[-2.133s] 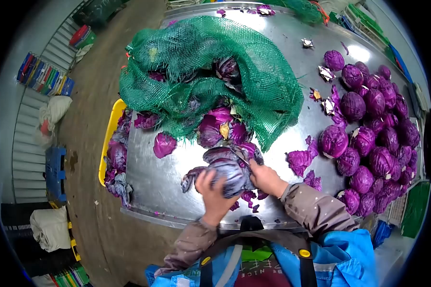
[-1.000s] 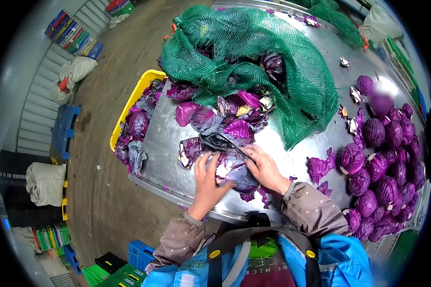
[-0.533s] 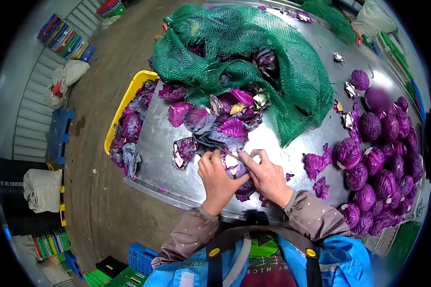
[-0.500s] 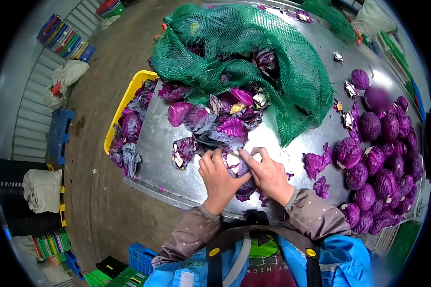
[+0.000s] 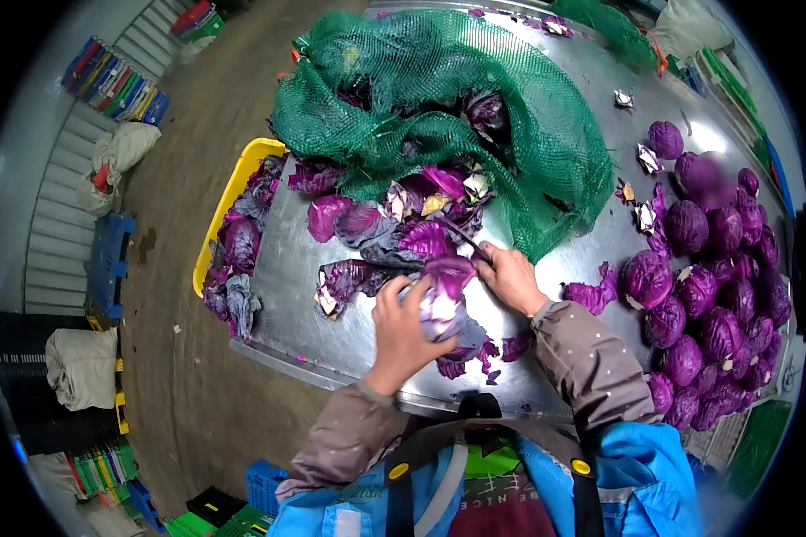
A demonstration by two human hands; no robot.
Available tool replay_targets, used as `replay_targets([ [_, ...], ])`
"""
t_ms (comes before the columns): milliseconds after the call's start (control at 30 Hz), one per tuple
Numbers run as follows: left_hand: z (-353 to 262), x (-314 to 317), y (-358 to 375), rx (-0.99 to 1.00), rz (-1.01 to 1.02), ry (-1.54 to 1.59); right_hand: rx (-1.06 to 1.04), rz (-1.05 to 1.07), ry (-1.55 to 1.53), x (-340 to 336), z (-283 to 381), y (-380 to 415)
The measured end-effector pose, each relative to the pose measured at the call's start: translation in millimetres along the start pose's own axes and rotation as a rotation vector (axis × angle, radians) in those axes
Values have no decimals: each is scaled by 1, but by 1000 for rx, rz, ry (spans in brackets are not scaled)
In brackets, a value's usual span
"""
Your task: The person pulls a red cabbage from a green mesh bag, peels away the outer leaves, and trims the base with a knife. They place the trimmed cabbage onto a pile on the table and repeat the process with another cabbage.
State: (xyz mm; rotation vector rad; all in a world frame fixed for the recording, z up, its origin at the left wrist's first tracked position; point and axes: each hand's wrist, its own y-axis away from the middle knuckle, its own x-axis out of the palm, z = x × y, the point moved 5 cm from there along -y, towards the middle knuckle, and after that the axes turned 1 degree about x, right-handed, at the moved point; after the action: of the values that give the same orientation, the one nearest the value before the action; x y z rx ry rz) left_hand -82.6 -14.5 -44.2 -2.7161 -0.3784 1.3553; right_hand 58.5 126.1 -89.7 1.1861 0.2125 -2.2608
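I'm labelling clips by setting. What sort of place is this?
Probably a produce preparation or packing room. A large metal table bears a heap of purple cabbages and a spread of green mesh, and a yellow container filled with leaves stands by its edge.

This looks like a produce-packing room or warehouse: red cabbages (image 5: 719, 331) lie heaped on a stainless-steel table (image 5: 309, 309) with a green mesh sack (image 5: 555, 134), and a yellow bin (image 5: 228, 197) brims with loose leaves (image 5: 242, 237). Around stand stacked plastic crates (image 5: 116, 80) and a blue pallet (image 5: 109, 268), with ribbed wall panels (image 5: 49, 233) and a bare, stained floor (image 5: 197, 358).
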Motion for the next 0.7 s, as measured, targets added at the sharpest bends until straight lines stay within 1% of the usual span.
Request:
replay_targets([
  [33, 11, -8, 7, -29, 42, 62, -8, -5, -1, 4, -5, 4],
  [100, 25, -29, 24, -96, 36, -126, 43, 18, -153, 11, -3, 12],
  [133, 31, -39, 32, -208, -6, -47, 40, 45, -306, 13, 1, 17],
  [167, 32, -46, 38, -279, -74, -24, 48, 60, -317, 14, 4, 26],
  [233, 39, -43, 47, -352, -101, 124, 102, 115, -501, 15, 6, 35],
  [267, 42, -36, 46, -354, -108, 123, 38, 127, -427, 18, 3, 40],
  [300, 49, -25, 42, -444, -164, 235, 0, 170, -344, 9, 9, 46],
  [333, 52, -15, 40, -533, -215, 349, 24, 163, -233, 1, 7, 48],
  [367, 46, -9, 36, -509, -177, 298, 52, 157, -122, -5, 2, 51],
  [400, 35, -8, 32, -410, -162, 256, 55, 52, -16, -13, -5, 49],
  [433, 23, -9, 28, -308, -146, 216, 121, 8, 95, -22, -9, 49],
  [467, 14, -8, 26, -224, -128, 215, 85, -71, 52, -32, -4, 50],
  [500, 6, -10, 25, -182, -162, 290, 51, -146, 8, -41, 5, 53],
  [567, 6, -4, 26, -202, -237, 453, -170, -181, -76, -43, 28, 60],
  [600, 5, -2, 27, -199, -223, 456, -196, -107, -81, -39, 36, 64],
  [633, 2, -2, 24, -165, -201, 372, -230, -39, -83, -38, 45, 67],
  [667, -1, -2, 21, -131, -182, 288, -252, -38, -102, -39, 52, 70],
  [700, -3, -2, 19, -126, -178, 290, -274, -33, -122, -39, 58, 73],
])
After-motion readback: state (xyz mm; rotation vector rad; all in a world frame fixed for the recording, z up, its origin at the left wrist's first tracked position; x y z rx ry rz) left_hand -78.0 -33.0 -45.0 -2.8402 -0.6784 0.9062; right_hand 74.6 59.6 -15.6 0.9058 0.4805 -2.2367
